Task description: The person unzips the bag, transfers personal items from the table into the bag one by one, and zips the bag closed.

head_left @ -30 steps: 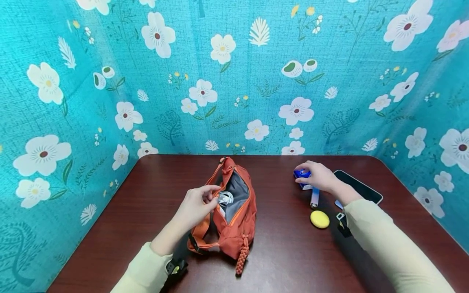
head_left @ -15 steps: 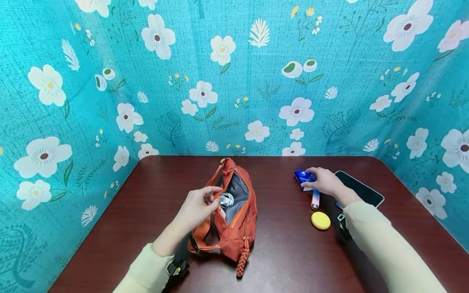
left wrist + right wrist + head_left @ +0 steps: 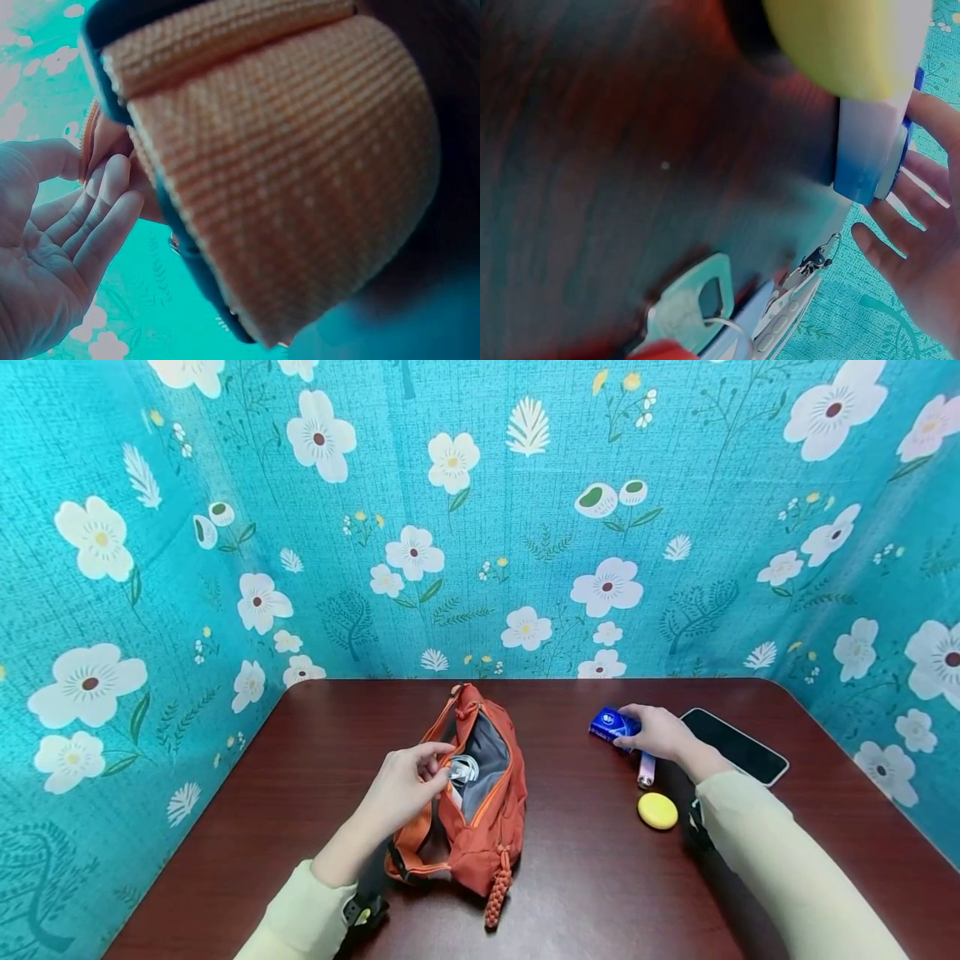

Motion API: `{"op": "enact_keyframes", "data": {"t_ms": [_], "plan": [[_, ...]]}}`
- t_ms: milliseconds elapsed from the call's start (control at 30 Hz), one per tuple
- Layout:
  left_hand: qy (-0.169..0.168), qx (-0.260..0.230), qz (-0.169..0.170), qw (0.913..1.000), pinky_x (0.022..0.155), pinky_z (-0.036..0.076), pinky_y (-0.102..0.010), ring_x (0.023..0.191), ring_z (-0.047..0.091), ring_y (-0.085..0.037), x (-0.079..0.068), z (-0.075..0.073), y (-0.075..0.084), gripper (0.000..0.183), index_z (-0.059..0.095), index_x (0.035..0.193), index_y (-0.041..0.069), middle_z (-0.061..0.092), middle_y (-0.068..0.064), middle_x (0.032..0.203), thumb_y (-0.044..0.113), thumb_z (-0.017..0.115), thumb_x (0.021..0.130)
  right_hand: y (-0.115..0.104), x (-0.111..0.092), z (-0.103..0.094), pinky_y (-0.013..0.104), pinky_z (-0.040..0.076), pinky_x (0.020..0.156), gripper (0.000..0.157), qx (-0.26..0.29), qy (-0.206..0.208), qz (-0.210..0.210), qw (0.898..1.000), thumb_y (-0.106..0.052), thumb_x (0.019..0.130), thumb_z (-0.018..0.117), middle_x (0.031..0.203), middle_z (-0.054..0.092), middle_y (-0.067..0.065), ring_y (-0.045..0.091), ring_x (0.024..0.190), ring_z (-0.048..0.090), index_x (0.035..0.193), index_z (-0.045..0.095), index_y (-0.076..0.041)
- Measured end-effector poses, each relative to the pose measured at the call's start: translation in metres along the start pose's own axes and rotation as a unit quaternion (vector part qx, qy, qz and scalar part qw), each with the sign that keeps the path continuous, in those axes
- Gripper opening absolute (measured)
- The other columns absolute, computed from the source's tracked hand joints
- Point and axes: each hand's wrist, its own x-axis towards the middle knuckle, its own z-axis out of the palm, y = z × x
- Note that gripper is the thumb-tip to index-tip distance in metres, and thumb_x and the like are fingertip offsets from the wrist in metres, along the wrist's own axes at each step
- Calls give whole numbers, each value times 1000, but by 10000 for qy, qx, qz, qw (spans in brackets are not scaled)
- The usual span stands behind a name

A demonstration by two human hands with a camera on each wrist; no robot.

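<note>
An orange-red waist bag (image 3: 487,852) lies unzipped on the table in the head view, its grey lining showing. Inside it sits a coiled white cable (image 3: 464,768). My left hand (image 3: 405,787) pinches the left edge of the opening between thumb and fingers. In the left wrist view, the orange strap (image 3: 292,172) covers much of the scene. At the right, my right hand (image 3: 662,733) grips a blue tissue pack (image 3: 609,725) by its right end. Partly under that hand lies a slim pale pink-and-blue stick (image 3: 646,771).
A yellow oval case (image 3: 657,811) lies nearer me than the stick. Behind my right wrist is a dark-screened phone (image 3: 735,747). Keys on a ring, one with a green head (image 3: 691,304), show in the right wrist view. A flowered cloth (image 3: 480,527) encloses the back and sides.
The right hand first slid right along the tissue pack; the pack has then shifted left and turned slightly with the hand. The left hand stays on the bag's edge.
</note>
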Motion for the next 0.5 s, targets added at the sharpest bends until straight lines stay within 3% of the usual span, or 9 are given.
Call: {"op": "enact_keyframes", "data": {"t_ms": [500], "plan": [[11, -3, 23, 10000, 48, 42, -27, 55, 50, -10, 0, 1, -2, 29, 69, 114, 8, 53, 6, 68, 3, 68, 85, -6, -3, -5, 65, 37, 94, 64, -173, 199, -272, 9993, -28, 82, 77, 130, 50, 29, 48, 118, 47, 135, 51, -3]]}}
